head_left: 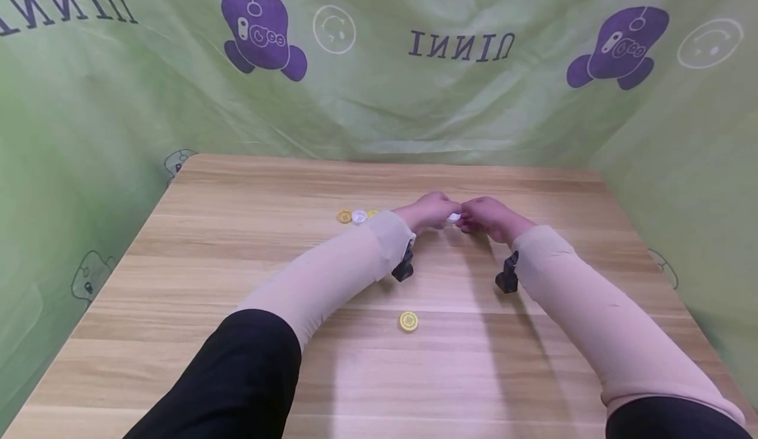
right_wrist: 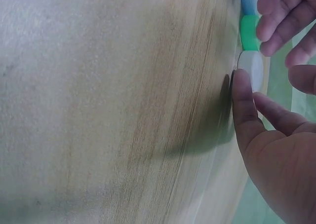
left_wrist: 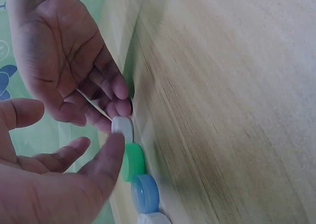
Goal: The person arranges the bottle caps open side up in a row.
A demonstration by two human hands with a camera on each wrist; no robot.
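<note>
A row of bottle caps lies along the table. My right hand (head_left: 488, 216) pinches the edge of a white bottle cap (right_wrist: 256, 68) at the row's right end. My left hand (left_wrist: 59, 179) is beside the same end, its fingers spread and relaxed, one fingertip overlapping the white and green caps in the left wrist view; contact is unclear. Next to the white cap stands a green cap (left_wrist: 132, 162), then a blue cap (left_wrist: 145, 193). Farther left in the head view are an orange cap (head_left: 345, 216), another white cap (head_left: 358, 216) and a partly covered yellow cap (head_left: 372, 213).
A separate yellow cap (head_left: 408, 321) lies nearer on the wooden table (head_left: 237, 255). Black wrist cameras are strapped under the left sleeve (head_left: 331, 274) and the right sleeve (head_left: 598, 307). A green printed cloth (head_left: 379, 110) hangs behind and beside the table.
</note>
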